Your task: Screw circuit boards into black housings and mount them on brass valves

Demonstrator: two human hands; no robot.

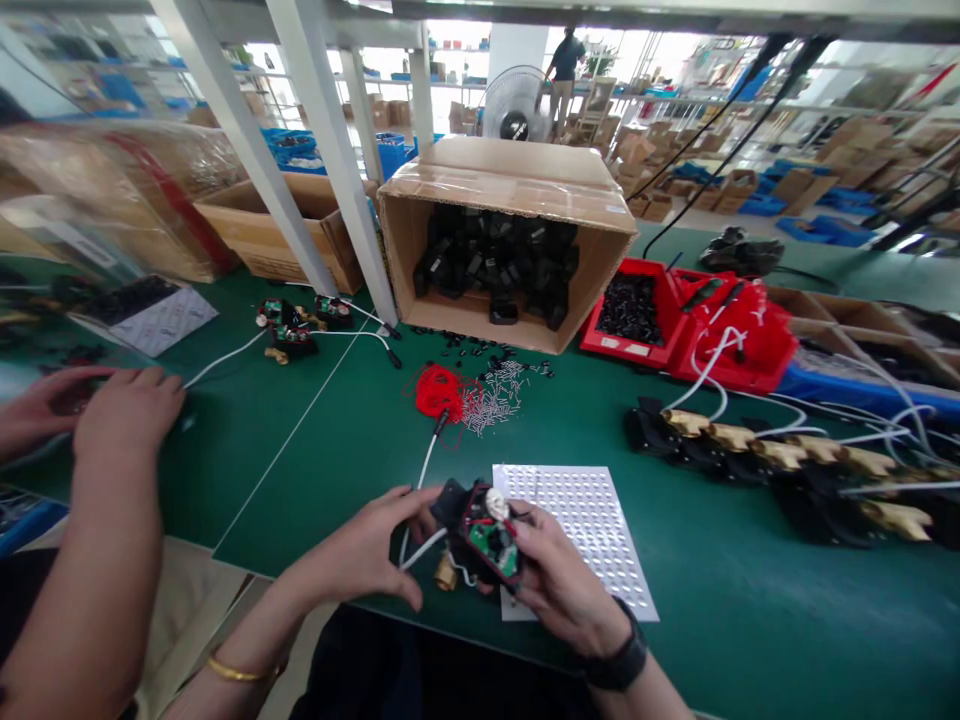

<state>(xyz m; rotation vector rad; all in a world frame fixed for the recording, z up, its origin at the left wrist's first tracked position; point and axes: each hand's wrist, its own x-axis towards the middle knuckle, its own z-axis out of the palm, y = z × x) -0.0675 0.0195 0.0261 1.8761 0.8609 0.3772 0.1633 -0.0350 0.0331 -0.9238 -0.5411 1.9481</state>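
My right hand (562, 580) grips an opened black housing (466, 535) from its right side. Inside the housing are a green circuit board (496, 548), red wires and a round white part. A brass fitting (445, 572) sticks out below it. My left hand (367, 550) is at the housing's left, thumb and fingers apart around a white cable (424, 550); its fingertips reach the housing's edge, partly hidden. Beneath the right hand lies a white sheet (592, 530) with rows of shiny round dots.
Red thin wires (437, 390) and small pins (491, 400) lie ahead. Behind stands a carton (510, 165) of black housings. Red bins (630, 345) and brass-fitted units (780, 455) are to the right. At left are a co-worker's hands (127, 410) and another opened unit (289, 325).
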